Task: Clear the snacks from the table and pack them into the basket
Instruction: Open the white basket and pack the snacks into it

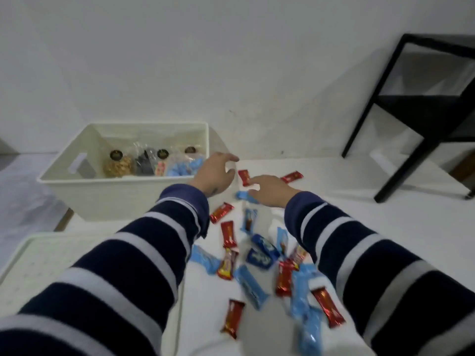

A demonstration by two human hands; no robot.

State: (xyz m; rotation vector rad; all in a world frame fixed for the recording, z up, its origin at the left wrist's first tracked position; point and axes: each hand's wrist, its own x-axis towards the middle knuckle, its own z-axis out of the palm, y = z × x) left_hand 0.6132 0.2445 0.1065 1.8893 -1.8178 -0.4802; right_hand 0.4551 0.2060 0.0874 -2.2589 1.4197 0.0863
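My left hand hovers beside the cream rectangular plastic basket, fingers spread and empty. My right hand lies over a light-blue wrapped snack on the white desk; I cannot tell its grip.

Head view, single: worn high, facing forward and down, wide-angle. Table close below; basket far left; wall beyond; black stand far right. Sleeves fill near edge.

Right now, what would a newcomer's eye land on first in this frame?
Two striped sleeves reach forward, the left hand and right hand open over a small red bar. Red and blue wrapped snacks lie scattered on the white table. The cream basket, far left, already holds bagged snacks.
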